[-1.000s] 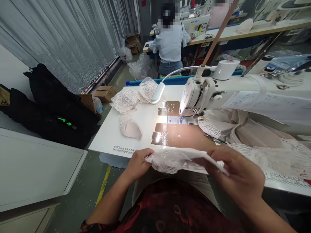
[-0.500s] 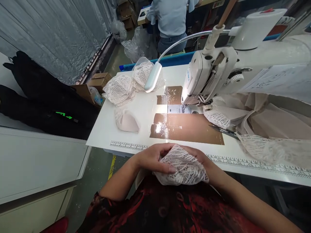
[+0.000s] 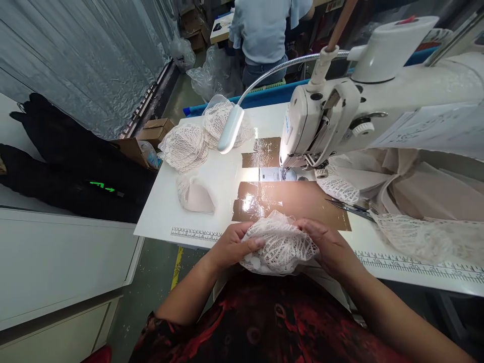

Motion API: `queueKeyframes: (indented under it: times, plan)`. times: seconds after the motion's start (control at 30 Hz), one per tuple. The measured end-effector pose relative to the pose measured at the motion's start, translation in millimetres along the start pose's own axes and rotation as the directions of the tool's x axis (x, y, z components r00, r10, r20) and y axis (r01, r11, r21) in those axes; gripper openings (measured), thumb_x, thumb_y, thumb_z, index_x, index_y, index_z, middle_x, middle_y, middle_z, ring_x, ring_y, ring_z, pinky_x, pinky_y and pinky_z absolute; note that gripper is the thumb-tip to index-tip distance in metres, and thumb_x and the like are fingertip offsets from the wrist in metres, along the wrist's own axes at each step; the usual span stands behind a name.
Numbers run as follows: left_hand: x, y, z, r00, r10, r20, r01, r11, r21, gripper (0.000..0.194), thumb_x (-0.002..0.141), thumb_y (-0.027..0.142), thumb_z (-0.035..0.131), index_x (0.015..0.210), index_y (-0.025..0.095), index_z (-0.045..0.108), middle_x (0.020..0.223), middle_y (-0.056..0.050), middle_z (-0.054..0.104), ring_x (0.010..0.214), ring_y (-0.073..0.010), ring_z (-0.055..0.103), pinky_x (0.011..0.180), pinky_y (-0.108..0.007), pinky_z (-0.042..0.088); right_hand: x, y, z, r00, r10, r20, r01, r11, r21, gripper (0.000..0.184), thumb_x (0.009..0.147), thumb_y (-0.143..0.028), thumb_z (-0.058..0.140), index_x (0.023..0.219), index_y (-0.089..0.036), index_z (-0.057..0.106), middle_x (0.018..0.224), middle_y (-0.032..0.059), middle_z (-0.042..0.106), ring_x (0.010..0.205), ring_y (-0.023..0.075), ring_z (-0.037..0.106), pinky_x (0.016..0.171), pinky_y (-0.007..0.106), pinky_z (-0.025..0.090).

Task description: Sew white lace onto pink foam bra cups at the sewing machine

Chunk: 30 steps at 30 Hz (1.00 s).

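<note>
Between my hands, at the table's front edge, is a white lace bra cup (image 3: 282, 248), rounded side up. My left hand (image 3: 235, 245) grips its left side, thumb on top and fingers hidden beneath. On the right side my right hand (image 3: 325, 243) is closed on the rim, with most fingertips behind the lace. A single beige cup with lace at one edge (image 3: 198, 196) lies on the table to the left. Behind it sit a stack of lace cups (image 3: 184, 146) and a second lace stack (image 3: 217, 118). The sewing machine (image 3: 306, 126) stands beyond my hands.
A lamp (image 3: 231, 129) on a bent metal neck hangs over the table. Scissors (image 3: 350, 207) lie beside beige lace fabric (image 3: 412, 232) on the right. Brown tape (image 3: 291, 201) covers part of the tabletop. A person (image 3: 260, 35) in light blue sits beyond the table.
The lace cup has been lifted slightly and opened out rounder. My right hand has moved out from behind it to its right edge; my left hand keeps its hold.
</note>
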State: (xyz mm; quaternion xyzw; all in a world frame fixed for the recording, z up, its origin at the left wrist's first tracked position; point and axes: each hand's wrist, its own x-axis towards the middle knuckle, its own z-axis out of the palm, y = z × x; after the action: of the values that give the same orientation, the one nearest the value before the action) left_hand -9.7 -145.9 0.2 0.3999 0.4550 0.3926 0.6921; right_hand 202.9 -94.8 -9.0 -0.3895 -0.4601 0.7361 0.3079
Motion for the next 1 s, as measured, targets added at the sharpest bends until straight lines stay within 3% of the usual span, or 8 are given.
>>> queueKeyframes:
  times: [0.13, 0.27, 0.43, 0.53, 0.67, 0.77, 0.93, 1.0]
  plan:
    - [5, -7, -0.4, 0.994, 0.019, -0.112, -0.026, 0.998, -0.059, 0.036, 0.077, 0.047, 0.067, 0.078, 0.011, 0.063, 0.068, -0.002, 0.057, 0.061, -0.0114, 0.050, 0.058, -0.023, 0.038, -4, -2, -3, 0.991, 0.083, 0.109, -0.082, 0.997, -0.012, 0.040, 0.073, -0.055, 0.066, 0.094, -0.021, 0.072, 0.083, 0.0046, 0.070, 0.077, 0.0228, 0.063, 0.070, 0.033, 0.050]
    - [7, -10, 1.9, 0.977, -0.019, -0.211, -0.063, 0.926, -0.371, 0.046, 0.076, 0.058, 0.063, 0.086, 0.013, 0.063, 0.082, -0.006, 0.065, 0.077, -0.0185, 0.060, 0.071, -0.030, 0.047, -5, -2, -3, 0.999, 0.038, -0.032, -0.038, 0.999, -0.001, 0.034, 0.072, -0.047, 0.071, 0.092, -0.021, 0.074, 0.076, 0.0034, 0.070, 0.069, 0.0203, 0.062, 0.064, 0.032, 0.050]
    - [3, -10, 22.1, 0.998, -0.061, -0.009, 0.041, 0.759, -0.650, 0.075, 0.068, 0.066, 0.065, 0.121, 0.013, 0.056, 0.126, -0.015, 0.057, 0.114, -0.0296, 0.054, 0.093, -0.039, 0.045, 1, -5, 1, 0.979, -0.196, -0.053, 0.181, 0.961, -0.207, 0.024, 0.078, -0.045, 0.065, 0.081, -0.023, 0.074, 0.078, 0.0038, 0.068, 0.075, 0.0203, 0.061, 0.070, 0.032, 0.049]
    - [9, -8, 38.7, 0.996, -0.060, -0.073, 0.001, 0.784, -0.621, 0.056, 0.068, 0.033, 0.074, 0.118, 0.012, 0.060, 0.115, -0.013, 0.064, 0.109, -0.0285, 0.058, 0.093, -0.038, 0.045, 5, -6, 9, 0.952, -0.304, 0.018, 0.290, 0.888, -0.357, 0.020, 0.077, -0.039, 0.068, 0.066, -0.023, 0.071, 0.068, 0.0019, 0.063, 0.072, 0.0183, 0.056, 0.071, 0.031, 0.047]
    - [18, -13, 49.4, 0.974, -0.112, -0.197, -0.024, 0.813, -0.582, 0.048, 0.052, 0.004, 0.068, 0.100, 0.014, 0.067, 0.089, -0.006, 0.069, 0.087, -0.0219, 0.062, 0.080, -0.032, 0.048, 6, -3, 17, 0.977, -0.169, -0.132, 0.162, 0.985, -0.061, 0.027, 0.070, -0.044, 0.073, 0.058, -0.022, 0.064, 0.060, -0.0004, 0.057, 0.057, 0.0138, 0.049, 0.054, 0.027, 0.042]
    - [10, -23, 37.9, 0.984, -0.072, -0.166, -0.019, 0.870, -0.492, 0.018, 0.057, 0.010, 0.073, 0.073, 0.012, 0.066, 0.062, -0.001, 0.062, 0.058, -0.0109, 0.055, 0.060, -0.024, 0.044, 6, -6, 14, 0.970, -0.105, -0.221, 0.146, 0.973, 0.179, 0.030, 0.063, -0.047, 0.078, 0.055, -0.024, 0.061, 0.061, -0.0003, 0.059, 0.057, 0.0146, 0.051, 0.056, 0.029, 0.045]
    - [-22, -8, -11.4, 0.942, 0.016, 0.336, 0.019, 0.995, -0.099, 0.030, 0.073, 0.026, 0.072, 0.052, 0.012, 0.055, 0.054, -0.003, 0.059, 0.048, -0.0086, 0.051, 0.049, -0.021, 0.037, 5, -14, 4, 0.980, -0.079, -0.183, 0.112, 0.978, 0.177, 0.025, 0.064, -0.039, 0.080, 0.063, -0.023, 0.060, 0.064, -0.0023, 0.061, 0.057, 0.0122, 0.053, 0.055, 0.026, 0.044]
    - [-30, 10, -23.7, 0.966, 0.192, 0.175, -0.200, 0.979, 0.030, 0.015, 0.076, 0.029, 0.070, 0.076, 0.015, 0.066, 0.079, -0.007, 0.067, 0.072, -0.0145, 0.061, 0.065, -0.025, 0.046, 4, -14, 6, 0.999, -0.047, -0.005, 0.047, 0.997, 0.065, 0.022, 0.068, -0.036, 0.078, 0.067, -0.022, 0.062, 0.067, -0.0023, 0.061, 0.058, 0.0111, 0.054, 0.054, 0.024, 0.043]
